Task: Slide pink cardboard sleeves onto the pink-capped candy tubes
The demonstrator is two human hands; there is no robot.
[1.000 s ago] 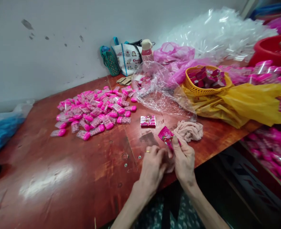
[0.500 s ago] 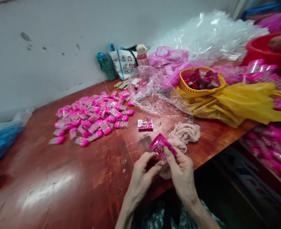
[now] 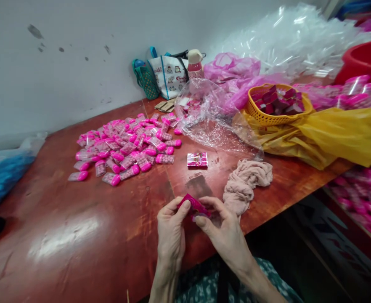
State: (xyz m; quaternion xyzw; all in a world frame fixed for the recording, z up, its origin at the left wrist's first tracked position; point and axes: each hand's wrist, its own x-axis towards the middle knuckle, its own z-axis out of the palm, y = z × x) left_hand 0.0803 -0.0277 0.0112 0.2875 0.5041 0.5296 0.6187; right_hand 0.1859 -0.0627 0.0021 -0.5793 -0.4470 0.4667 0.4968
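Close to the table's near edge, both hands are on a small magenta printed card (image 3: 190,203), which looks folded or bent. My left hand (image 3: 170,229) pinches its left side between thumb and fingers. At the right end, my right hand (image 3: 223,231) grips it with thumb and forefinger; its lower part is hidden by the fingers. A bundle of similar magenta cards (image 3: 197,160) lies just beyond the hands. To the right is a crumpled beige cloth (image 3: 244,185). Farther left spreads a heap of small clear containers with pink caps (image 3: 125,147), filled with pale pink pieces.
A yellow basket (image 3: 269,120) of folded magenta pieces sits on a yellow plastic bag (image 3: 337,134). Clear plastic wrap (image 3: 217,126) lies mid-table. A white bag (image 3: 169,78) and a bottle (image 3: 194,63) stand by the wall. A red tub (image 3: 362,63) is at the far right.
The card has gone from lying flat in my right hand to being bent between both hands. My left hand has taken hold of its left side. The view has shifted slightly.
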